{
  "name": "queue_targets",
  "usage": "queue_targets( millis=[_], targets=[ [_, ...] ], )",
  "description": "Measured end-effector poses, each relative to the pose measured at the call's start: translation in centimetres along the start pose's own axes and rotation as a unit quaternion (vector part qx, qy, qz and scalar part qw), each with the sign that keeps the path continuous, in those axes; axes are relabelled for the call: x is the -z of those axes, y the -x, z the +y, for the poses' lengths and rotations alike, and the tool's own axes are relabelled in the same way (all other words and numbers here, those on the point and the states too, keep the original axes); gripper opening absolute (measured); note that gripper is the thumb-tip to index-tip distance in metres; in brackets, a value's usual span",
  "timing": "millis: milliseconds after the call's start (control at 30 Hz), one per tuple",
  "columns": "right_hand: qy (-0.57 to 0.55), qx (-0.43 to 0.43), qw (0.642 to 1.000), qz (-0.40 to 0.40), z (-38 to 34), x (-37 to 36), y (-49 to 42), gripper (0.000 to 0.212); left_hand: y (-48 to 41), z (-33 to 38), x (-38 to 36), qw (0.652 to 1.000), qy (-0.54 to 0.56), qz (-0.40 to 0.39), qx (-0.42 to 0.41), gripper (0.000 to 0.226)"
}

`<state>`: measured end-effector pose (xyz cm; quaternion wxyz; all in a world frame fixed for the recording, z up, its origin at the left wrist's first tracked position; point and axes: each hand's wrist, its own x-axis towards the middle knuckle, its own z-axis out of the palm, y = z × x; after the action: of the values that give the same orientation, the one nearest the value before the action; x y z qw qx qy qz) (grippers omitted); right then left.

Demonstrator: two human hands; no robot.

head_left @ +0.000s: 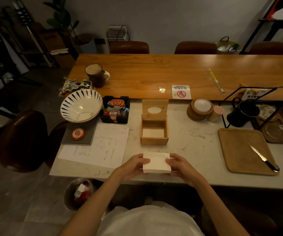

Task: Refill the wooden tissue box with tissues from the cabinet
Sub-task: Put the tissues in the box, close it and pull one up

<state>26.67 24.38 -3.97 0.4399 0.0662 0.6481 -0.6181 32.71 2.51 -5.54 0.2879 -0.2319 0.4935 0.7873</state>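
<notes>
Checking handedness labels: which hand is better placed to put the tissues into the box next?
Neither clearly: left hand and right hand each grip one side of the tissue stack, and the open wooden box sits straight ahead; likely both together.

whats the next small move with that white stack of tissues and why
Probably carry the white tissue stack forward and lower it into the open wooden tissue box. Both the left hand and right hand grip it, and the box's lid stands raised just ahead.

Tissue stack (156, 162) sides hidden beneath fingers (145, 161)
</notes>
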Motion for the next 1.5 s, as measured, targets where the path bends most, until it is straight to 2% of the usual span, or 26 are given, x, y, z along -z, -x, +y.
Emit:
queue_targets(
  millis=[100, 200, 300, 400, 467, 567, 633, 700, 733, 800, 867, 900, 933, 1000, 1033, 1067, 1167, 1200, 1300, 1367, 1500],
  targets=[
    [-0.023, -0.039, 0.999, 0.001, -0.4, 0.1, 0.1, 0.023, 0.1, -0.3, 0.1, 0.998, 0.048, 0.003, 0.027, 0.063],
    [0.033, -0.024, 0.999, 0.007, -0.5, 0.2, 0.3, 0.02, 0.6, 0.0, -0.4, 0.999, 0.021, 0.001, 0.038, 0.066],
    [0.084, 0.005, 0.996, -0.012, -0.9, 0.6, 0.5, 0.022, 1.3, 1.0, -0.9, 0.999, -0.019, -0.016, 0.039, 0.057],
    [0.119, 0.035, 0.992, -0.024, -1.9, 1.0, 1.3, 0.026, 2.3, 2.1, -1.4, 0.995, -0.096, 0.001, 0.001, 0.045],
    [0.2, 0.044, 0.977, -0.051, -2.8, 1.1, 1.8, 0.036, 3.0, 2.8, -1.8, 0.977, -0.207, 0.026, -0.053, 0.039],
    [0.411, 0.063, 0.906, -0.08, -5.1, 0.1, 2.6, 0.054, 3.8, 4.3, -2.8, 0.926, -0.357, 0.024, -0.12, 0.031],
    [0.518, 0.126, 0.845, -0.049, -7.3, -1.3, 2.8, 0.063, 3.9, 5.3, -3.3, 0.891, -0.428, 0.017, -0.148, 0.03],
    [0.611, 0.211, 0.763, -0.017, -9.6, -2.5, 2.5, 0.059, 3.6, 6.4, -3.6, 0.858, -0.482, 0.032, -0.176, 0.032],
    [0.632, 0.225, 0.741, -0.012, -10.8, -2.9, 2.1, 0.054, 3.4, 6.9, -3.6, 0.848, -0.491, 0.048, -0.193, 0.033],
    [0.649, 0.205, 0.732, -0.015, -12.6, -2.8, 1.1, 0.047, 3.1, 8.0, -3.3, 0.864, -0.443, 0.077, -0.226, 0.035],
    [0.639, 0.205, 0.742, 0.006, -14.1, -1.7, 0.1, 0.043, 2.7, 8.9, -2.4, 0.91, -0.308, 0.113, -0.255, 0.034],
    [0.611, 0.22, 0.76, 0.031, -14.9, -1.0, -0.2, 0.041, 2.3, 9.3, -1.7, 0.924, -0.235, 0.145, -0.264, 0.03],
    [0.552, 0.243, 0.796, 0.051, -15.7, -0.3, -0.4, 0.038, 1.8, 9.4, -0.7, 0.93, -0.182, 0.185, -0.262, 0.025],
    [0.416, 0.263, 0.869, 0.057, -17.2, 0.3, -0.9, 0.034, 0.5, 9.2, 0.9, 0.933, -0.167, 0.238, -0.211, 0.025],
    [0.398, 0.255, 0.88, 0.045, -17.7, 0.1, -1.3, 0.034, 0.0, 9.1, 1.4, 0.94, -0.175, 0.237, -0.173, 0.029],
    [0.438, 0.248, 0.863, 0.036, -18.1, -0.1, -2.1, 0.034, -0.5, 8.9, 1.5, 0.948, -0.178, 0.224, -0.14, 0.035],
    [0.633, 0.199, 0.748, 0.009, -18.8, -1.5, -5.1, 0.034, -1.5, 8.9, 1.2, 0.968, -0.149, 0.185, -0.083, 0.051],
    [0.66, 0.181, 0.729, -0.004, -18.9, -2.0, -6.0, 0.036, -1.8, 8.9, 1.3, 0.971, -0.143, 0.178, -0.074, 0.054],
    [0.706, 0.112, 0.698, -0.042, -19.2, -3.5, -8.2, 0.052, -2.7, 8.8, 1.4, 0.975, -0.144, 0.163, -0.054, 0.057],
    [0.713, 0.065, 0.694, -0.079, -19.1, -3.9, -9.6, 0.055, -3.0, 8.9, 1.6, 0.974, -0.143, 0.169, -0.05, 0.05],
    [0.746, 0.013, 0.653, -0.133, -18.6, -4.7, -11.9, 0.045, -3.1, 9.0, 2.1, 0.971, -0.147, 0.18, -0.052, 0.039]
  ],
)
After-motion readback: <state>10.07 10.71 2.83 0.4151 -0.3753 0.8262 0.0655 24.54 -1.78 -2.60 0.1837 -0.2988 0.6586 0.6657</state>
